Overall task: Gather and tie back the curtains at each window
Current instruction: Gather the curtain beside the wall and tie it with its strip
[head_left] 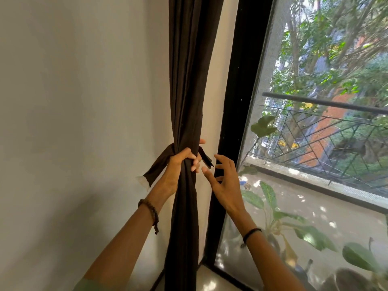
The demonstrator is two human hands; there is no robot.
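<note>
Left wrist: here's a bracelet (150,211) of dark brown round beads, strung close together, with a short beaded tail hanging off it on the elbow side.
Right wrist: a thin black cord band (251,233), with a small knotted end dangling from its lower side.
Bottom left edge: just a sliver of pale green sleeve (88,285) up by the elbow.
Forearms: bare along all that shows.
Hands: left hand (180,162) and right hand (224,181), both bare.
</note>
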